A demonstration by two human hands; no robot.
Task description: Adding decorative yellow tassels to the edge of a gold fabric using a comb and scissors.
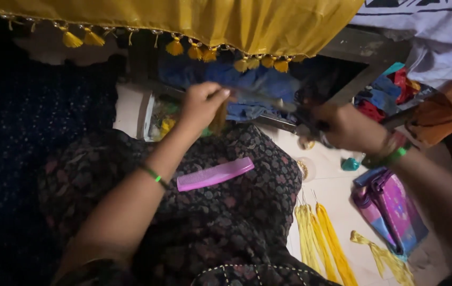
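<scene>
Yellow tassel [217,117], seemingly under left fingers [216,95]

Scissors [284,108]: dark, motion-blurred, lying roughly level, handle end inside right fist, blades pointing left. Yellow tassel [218,117]: small bundle hanging below left fist, pinched at its top (detail too blurred), just under the blade line, above the patterned lap.

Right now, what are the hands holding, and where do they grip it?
The left hand pinches a yellow tassel at its top. The right hand grips something dark, perhaps scissors, too blurred to tell.
</scene>
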